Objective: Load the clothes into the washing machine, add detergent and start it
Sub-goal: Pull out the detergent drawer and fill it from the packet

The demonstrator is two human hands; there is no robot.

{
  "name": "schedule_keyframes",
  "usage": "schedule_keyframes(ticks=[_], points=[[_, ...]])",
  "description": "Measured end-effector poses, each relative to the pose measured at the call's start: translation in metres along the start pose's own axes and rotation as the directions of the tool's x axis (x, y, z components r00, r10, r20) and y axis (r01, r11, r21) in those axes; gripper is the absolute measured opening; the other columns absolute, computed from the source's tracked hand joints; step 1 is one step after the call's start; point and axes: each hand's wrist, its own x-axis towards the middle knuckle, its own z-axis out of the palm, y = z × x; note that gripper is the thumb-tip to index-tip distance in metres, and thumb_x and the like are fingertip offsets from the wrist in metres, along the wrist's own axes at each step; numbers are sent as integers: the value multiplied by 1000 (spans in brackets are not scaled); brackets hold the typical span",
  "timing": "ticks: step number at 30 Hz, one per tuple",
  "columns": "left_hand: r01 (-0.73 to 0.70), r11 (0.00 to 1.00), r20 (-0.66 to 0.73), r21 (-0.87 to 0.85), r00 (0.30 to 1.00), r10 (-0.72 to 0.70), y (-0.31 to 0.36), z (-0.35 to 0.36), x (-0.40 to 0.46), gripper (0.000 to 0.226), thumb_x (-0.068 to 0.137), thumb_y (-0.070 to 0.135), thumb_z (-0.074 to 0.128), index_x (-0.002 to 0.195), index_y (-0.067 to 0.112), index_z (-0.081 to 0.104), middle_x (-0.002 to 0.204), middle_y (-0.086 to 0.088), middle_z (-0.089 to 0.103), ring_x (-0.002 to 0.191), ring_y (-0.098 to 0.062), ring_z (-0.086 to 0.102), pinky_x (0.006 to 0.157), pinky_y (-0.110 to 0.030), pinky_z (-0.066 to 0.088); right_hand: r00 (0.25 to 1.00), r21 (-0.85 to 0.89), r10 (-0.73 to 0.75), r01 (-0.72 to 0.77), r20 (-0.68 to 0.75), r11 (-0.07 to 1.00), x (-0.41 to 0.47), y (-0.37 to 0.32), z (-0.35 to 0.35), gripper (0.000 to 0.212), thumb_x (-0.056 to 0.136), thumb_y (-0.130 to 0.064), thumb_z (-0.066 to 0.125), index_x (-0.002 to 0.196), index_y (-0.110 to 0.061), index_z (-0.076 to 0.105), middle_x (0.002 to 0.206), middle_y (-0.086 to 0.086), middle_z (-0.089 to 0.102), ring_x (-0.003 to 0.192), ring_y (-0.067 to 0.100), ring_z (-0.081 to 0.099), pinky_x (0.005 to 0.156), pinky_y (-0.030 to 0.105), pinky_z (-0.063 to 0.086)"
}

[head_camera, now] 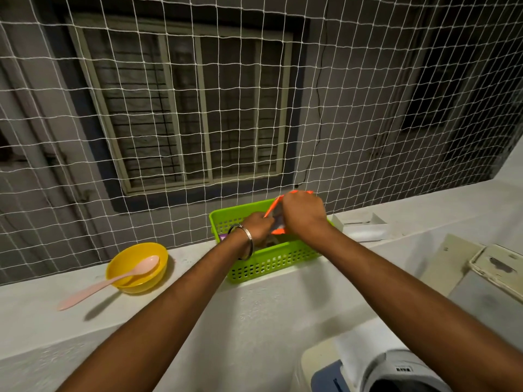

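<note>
Green basket (pixel 271 261) on the white ledge (pixel 198 301) by the netting, orange detergent packet (pixel 276 210) standing inside it, right hand (pixel 304 215) gripping its top, left hand (pixel 259 224) apparently pinching its edge, yellow bowl (pixel 137 267) with pink spoon (pixel 113 281) toward the ledge's left end, washing machine (pixel 376 369) below at right.

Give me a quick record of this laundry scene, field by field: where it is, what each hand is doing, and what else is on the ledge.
place: white ledge before a net
basket: green, on the ledge
left hand: inside the basket, at the packet's lower edge
right hand: grips the top of the orange packet
bowl: yellow, left of the basket
spoon: pink, head in the bowl, handle sticking out
washer: partly visible, bottom right
</note>
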Motion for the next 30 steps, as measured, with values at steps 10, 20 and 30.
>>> schedule_keyframes(ticks=[10, 20, 30], points=[[28, 974, 22, -223, 999, -24, 4, 5, -4, 41, 101, 32, 41, 82, 6, 67, 83, -9, 64, 57, -15, 60, 60, -24, 51, 999, 169, -18, 12, 36, 986, -9, 7, 16, 25, 88, -31, 63, 111, -28, 70, 116, 7, 68, 105, 29, 66, 81, 34, 52], [51, 986, 26, -158, 999, -47, 4, 7, -6, 36, 100, 9, 34, 69, 14, 52, 48, 6, 63, 31, 1, 52, 36, -11, 41, 994, 364, 41, -76, 103, 928, -6, 9, 29, 22, 82, -35, 65, 102, -31, 76, 107, 4, 72, 98, 27, 67, 77, 31, 51], [40, 996, -20, -74, 999, -41, 10, 4, -11, 34, 100, 16, 41, 69, 17, 54, 60, 1, 54, 59, -13, 44, 46, -13, 37, 953, 685, 169, -299, 253, 664, -2, 14, 36, 16, 74, -18, 67, 60, -11, 72, 63, 13, 70, 61, 30, 66, 67, 43, 58]])
